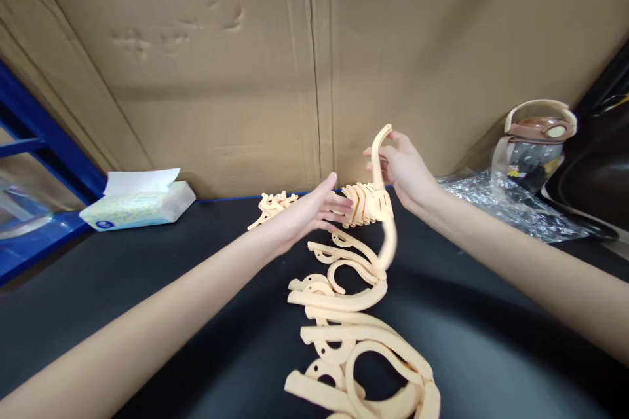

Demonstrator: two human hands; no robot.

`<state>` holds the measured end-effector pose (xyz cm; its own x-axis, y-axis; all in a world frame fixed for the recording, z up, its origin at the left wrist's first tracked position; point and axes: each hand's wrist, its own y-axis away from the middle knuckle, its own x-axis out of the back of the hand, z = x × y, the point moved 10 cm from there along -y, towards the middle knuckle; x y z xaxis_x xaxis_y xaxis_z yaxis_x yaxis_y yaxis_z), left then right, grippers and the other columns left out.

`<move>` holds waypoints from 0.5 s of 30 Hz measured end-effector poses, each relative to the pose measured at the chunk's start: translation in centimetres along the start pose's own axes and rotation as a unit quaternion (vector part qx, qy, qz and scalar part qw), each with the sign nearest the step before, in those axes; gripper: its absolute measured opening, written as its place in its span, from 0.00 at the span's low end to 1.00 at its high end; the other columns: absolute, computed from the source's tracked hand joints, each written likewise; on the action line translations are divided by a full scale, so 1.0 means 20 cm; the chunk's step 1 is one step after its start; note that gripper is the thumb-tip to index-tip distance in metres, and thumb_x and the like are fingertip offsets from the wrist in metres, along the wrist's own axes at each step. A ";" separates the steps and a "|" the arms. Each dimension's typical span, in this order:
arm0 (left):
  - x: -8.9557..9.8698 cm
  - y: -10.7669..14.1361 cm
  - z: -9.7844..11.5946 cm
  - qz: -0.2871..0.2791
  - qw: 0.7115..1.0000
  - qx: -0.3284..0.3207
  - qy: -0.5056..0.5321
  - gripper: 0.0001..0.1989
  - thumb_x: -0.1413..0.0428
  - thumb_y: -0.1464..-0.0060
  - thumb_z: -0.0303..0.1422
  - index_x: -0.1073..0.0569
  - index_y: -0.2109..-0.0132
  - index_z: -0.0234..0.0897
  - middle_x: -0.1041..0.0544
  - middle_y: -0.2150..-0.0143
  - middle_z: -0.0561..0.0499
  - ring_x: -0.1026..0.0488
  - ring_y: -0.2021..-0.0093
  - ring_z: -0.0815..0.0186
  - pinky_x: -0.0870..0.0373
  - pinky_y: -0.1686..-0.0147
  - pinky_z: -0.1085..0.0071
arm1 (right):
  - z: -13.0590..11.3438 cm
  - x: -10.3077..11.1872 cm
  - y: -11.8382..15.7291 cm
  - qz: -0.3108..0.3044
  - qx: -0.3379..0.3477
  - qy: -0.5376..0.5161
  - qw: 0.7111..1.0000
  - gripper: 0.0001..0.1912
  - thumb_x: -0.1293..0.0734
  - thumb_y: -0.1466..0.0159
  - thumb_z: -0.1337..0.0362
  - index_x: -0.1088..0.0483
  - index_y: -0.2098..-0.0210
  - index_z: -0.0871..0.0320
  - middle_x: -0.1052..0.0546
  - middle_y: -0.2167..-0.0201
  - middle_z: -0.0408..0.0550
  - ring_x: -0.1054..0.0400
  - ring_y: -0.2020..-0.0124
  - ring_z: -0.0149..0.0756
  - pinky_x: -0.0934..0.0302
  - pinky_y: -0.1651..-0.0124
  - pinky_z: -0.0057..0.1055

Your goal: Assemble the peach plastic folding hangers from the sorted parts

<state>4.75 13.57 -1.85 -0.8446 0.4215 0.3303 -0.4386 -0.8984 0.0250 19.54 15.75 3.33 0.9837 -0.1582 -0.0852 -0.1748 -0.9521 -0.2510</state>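
My right hand [405,167] pinches the upper arm of a cream plastic folding hanger [378,160]. That hanger stands on end, its two curved arms spread above and below a slotted middle; the lower end blurs against other pieces. My left hand [314,209] is held to the left of it, fingers spread and thumb up, with nothing seen in its grasp. Behind the left fingertips lies a tight row of curved cream hanger pieces [361,200]. Closer to me, several folded cream hangers [344,301] overlap in a line on the black tabletop [221,340].
A small heap of cream hook-like parts [270,206] sits behind my left forearm. Farther left is a tissue pack [140,203] beside a blue metal frame [49,137]. Crumpled clear plastic [511,206] and a handled water bottle [533,150] stand right. Cardboard [221,78] walls the back.
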 end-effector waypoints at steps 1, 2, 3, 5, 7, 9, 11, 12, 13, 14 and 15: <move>-0.10 0.04 0.00 -0.075 0.992 0.032 0.101 0.32 0.63 0.40 0.54 0.25 0.62 0.32 0.23 0.60 0.39 0.24 0.60 0.59 0.29 0.62 0.67 | -0.02 -0.01 0.02 0.002 0.009 -0.015 1.000 0.28 0.42 0.40 0.70 0.57 0.43 0.54 0.29 0.60 0.47 0.32 0.71 0.29 0.38 0.77 0.23; -0.15 0.07 0.00 -0.099 0.978 0.056 0.173 0.29 0.60 0.40 0.51 0.26 0.63 0.31 0.23 0.62 0.39 0.24 0.61 0.61 0.29 0.61 0.68 | -0.04 -0.02 0.04 0.000 0.023 -0.024 0.999 0.31 0.41 0.41 0.70 0.59 0.42 0.54 0.29 0.58 0.47 0.30 0.67 0.31 0.35 0.73 0.25; -0.16 0.09 0.01 -0.097 0.968 0.068 0.221 0.23 0.56 0.39 0.46 0.27 0.64 0.31 0.23 0.64 0.41 0.24 0.63 0.63 0.28 0.62 0.69 | -0.06 -0.03 0.05 -0.004 0.041 -0.023 0.999 0.34 0.40 0.42 0.70 0.60 0.41 0.54 0.29 0.58 0.47 0.29 0.64 0.32 0.33 0.70 0.27; -0.11 0.10 0.02 -0.051 0.960 0.065 0.268 0.13 0.53 0.38 0.35 0.30 0.68 0.32 0.25 0.70 0.47 0.26 0.70 0.69 0.28 0.67 0.74 | -0.11 -0.04 0.07 -0.018 0.086 0.006 0.996 0.33 0.37 0.44 0.71 0.54 0.43 0.53 0.28 0.58 0.47 0.29 0.61 0.33 0.32 0.65 0.29; -0.01 0.11 0.03 0.003 0.962 0.045 0.268 0.12 0.54 0.38 0.29 0.33 0.70 0.33 0.31 0.76 0.54 0.33 0.79 0.75 0.33 0.77 0.80 | -0.16 -0.05 0.06 -0.042 0.143 0.091 0.985 0.21 0.34 0.46 0.69 0.39 0.52 0.56 0.26 0.61 0.47 0.30 0.61 0.35 0.33 0.63 0.31; 0.07 0.10 0.03 0.035 0.965 0.033 0.256 0.12 0.56 0.38 0.28 0.35 0.70 0.34 0.37 0.80 0.58 0.40 0.84 0.78 0.42 0.85 0.83 | -0.20 -0.08 0.07 -0.074 0.205 0.225 0.950 0.07 0.33 0.45 0.65 0.31 0.66 0.58 0.24 0.67 0.46 0.30 0.64 0.35 0.36 0.63 0.32; 0.11 0.10 0.03 0.049 0.969 0.028 0.239 0.11 0.55 0.39 0.27 0.35 0.70 0.34 0.40 0.82 0.59 0.43 0.86 0.78 0.46 0.88 0.83 | -0.20 -0.12 0.08 -0.109 0.249 0.347 0.898 0.06 0.33 0.43 0.61 0.28 0.71 0.58 0.24 0.71 0.45 0.31 0.69 0.33 0.39 0.64 0.32; 0.12 0.10 0.04 0.049 0.972 0.028 0.229 0.11 0.55 0.39 0.26 0.34 0.70 0.33 0.40 0.82 0.58 0.44 0.87 0.78 0.47 0.89 0.83 | -0.19 -0.16 0.10 -0.130 0.261 0.392 0.872 0.07 0.34 0.42 0.60 0.27 0.69 0.58 0.24 0.72 0.45 0.32 0.70 0.33 0.41 0.65 0.31; 0.12 0.10 0.04 0.045 0.974 0.027 0.219 0.11 0.55 0.40 0.26 0.34 0.70 0.33 0.40 0.82 0.58 0.44 0.87 0.77 0.47 0.90 0.83 | -0.17 -0.19 0.12 -0.152 0.271 0.431 0.847 0.08 0.35 0.40 0.59 0.27 0.66 0.57 0.23 0.72 0.44 0.32 0.71 0.32 0.42 0.66 0.30; 0.11 0.10 0.05 0.040 0.976 0.025 0.211 0.10 0.54 0.40 0.26 0.33 0.70 0.33 0.40 0.83 0.58 0.44 0.87 0.77 0.48 0.90 0.82 | -0.15 -0.23 0.15 -0.169 0.281 0.464 0.823 0.10 0.36 0.39 0.58 0.27 0.63 0.56 0.23 0.71 0.44 0.32 0.71 0.32 0.44 0.67 0.30; 0.09 0.11 0.07 0.035 0.978 0.023 0.203 0.11 0.54 0.41 0.26 0.33 0.70 0.33 0.41 0.83 0.58 0.44 0.87 0.77 0.48 0.91 0.82 | -0.14 -0.26 0.19 -0.181 0.294 0.498 0.795 0.11 0.39 0.37 0.58 0.28 0.62 0.56 0.23 0.71 0.44 0.32 0.71 0.32 0.46 0.68 0.29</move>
<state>2.68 12.28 0.06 -0.9282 0.3655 -0.0693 -0.3697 -0.9272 0.0610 13.78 12.26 5.47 0.4671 -0.3094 0.8283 0.4268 -0.7415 -0.5177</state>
